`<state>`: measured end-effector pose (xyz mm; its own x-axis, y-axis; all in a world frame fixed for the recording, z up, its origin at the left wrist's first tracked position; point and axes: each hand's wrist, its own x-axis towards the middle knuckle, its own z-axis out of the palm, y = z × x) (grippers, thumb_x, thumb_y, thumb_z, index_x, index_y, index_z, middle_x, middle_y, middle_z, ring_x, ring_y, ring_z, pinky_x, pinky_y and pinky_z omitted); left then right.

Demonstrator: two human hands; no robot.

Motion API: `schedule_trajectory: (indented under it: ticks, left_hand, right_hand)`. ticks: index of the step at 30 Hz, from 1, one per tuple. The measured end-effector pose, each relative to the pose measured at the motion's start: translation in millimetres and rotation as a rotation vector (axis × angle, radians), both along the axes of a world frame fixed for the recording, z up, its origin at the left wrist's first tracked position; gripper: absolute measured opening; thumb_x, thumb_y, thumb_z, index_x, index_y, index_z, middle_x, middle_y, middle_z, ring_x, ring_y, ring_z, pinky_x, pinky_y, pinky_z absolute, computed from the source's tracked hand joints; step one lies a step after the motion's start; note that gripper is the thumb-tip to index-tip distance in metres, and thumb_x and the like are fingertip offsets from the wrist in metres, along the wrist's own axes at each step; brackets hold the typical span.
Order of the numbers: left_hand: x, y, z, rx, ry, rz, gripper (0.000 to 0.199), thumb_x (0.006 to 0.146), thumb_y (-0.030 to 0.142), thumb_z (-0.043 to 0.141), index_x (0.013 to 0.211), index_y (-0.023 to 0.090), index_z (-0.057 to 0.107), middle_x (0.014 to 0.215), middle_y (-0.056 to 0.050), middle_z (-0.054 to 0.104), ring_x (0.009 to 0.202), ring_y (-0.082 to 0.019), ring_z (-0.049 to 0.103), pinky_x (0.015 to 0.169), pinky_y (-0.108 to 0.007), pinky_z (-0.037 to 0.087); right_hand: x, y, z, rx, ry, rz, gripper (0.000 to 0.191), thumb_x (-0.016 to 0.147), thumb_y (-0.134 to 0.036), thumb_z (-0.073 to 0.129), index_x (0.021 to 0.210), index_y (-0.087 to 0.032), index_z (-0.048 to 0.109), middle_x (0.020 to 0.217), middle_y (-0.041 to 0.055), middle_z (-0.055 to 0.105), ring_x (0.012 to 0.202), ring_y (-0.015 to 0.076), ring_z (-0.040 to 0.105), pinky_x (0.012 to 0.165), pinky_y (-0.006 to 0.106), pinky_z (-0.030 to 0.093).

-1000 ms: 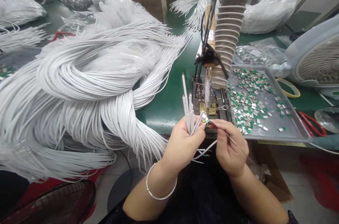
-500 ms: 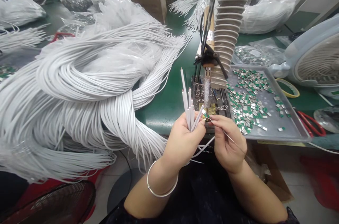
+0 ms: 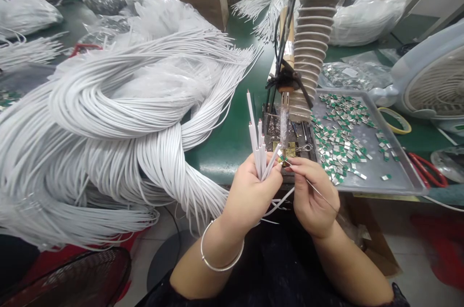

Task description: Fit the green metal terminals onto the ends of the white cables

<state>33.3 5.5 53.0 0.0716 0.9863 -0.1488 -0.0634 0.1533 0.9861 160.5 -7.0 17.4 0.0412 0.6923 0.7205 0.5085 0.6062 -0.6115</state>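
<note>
Several white cables [image 3: 259,152] stand in a bunch in my left hand [image 3: 252,191], its fingers closed around them. At the tip of its thumb and finger sits a small green connector board [image 3: 281,154], right under the soldering iron [image 3: 283,125], which hangs tip down in a stand. My right hand [image 3: 314,196] pinches a thin solder wire [image 3: 319,193], whose end reaches to the iron's tip beside the board. Whether the cable's bare ends touch the board is too small to tell.
A large heap of white cables [image 3: 145,104] covers the left of the green table. To the right lies a grey tray [image 3: 384,188] of connectors, with red-handled scissors [image 3: 427,170], a tape roll [image 3: 395,120] and a fan [image 3: 435,80]. A ribbed hose [image 3: 315,31] hangs behind the iron.
Almost nothing differs. Both hands keep their grip at the iron's tip, with only a very slight shift to the right.
</note>
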Motion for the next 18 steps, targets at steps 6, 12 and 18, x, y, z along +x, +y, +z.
schedule_trajectory:
  ticks: [6, 12, 18]
  left_hand:
    - [0.4, 0.1, 3.7, -0.01, -0.024, 0.01, 0.008, 0.078, 0.024, 0.058, 0.081, 0.017, 0.059, 0.076, 0.0, 0.06, 0.068, -0.012, 0.054, 0.065, -0.023, 0.045]
    - [0.6, -0.2, 5.3, -0.02, -0.028, 0.015, 0.008, 0.076, 0.023, 0.06, 0.08, 0.017, 0.06, 0.075, 0.0, 0.061, 0.067, -0.012, 0.055, 0.064, -0.023, 0.045]
    - [1.3, -0.1, 0.4, -0.013, -0.024, -0.007, 0.008, 0.079, 0.023, 0.057, 0.083, 0.017, 0.059, 0.075, 0.0, 0.059, 0.067, -0.012, 0.053, 0.064, -0.022, 0.045]
  right_hand:
    - [-1.3, 0.5, 1.5, 0.009, -0.002, 0.001, 0.026, 0.083, -0.004, 0.051, 0.101, -0.02, 0.061, 0.097, 0.0088, 0.068, 0.09, 0.0191, 0.066, 0.074, 0.038, 0.058]
    - [-0.6, -0.3, 0.5, -0.001, 0.001, -0.001, 0.027, 0.082, -0.004, 0.052, 0.101, -0.021, 0.061, 0.099, 0.0081, 0.068, 0.091, 0.0191, 0.066, 0.075, 0.038, 0.058]
    - [0.2, -1.3, -0.3, -0.006, -0.019, -0.013, 0.024, 0.083, -0.006, 0.051, 0.099, -0.02, 0.061, 0.096, 0.008, 0.068, 0.089, 0.0193, 0.066, 0.074, 0.038, 0.058]
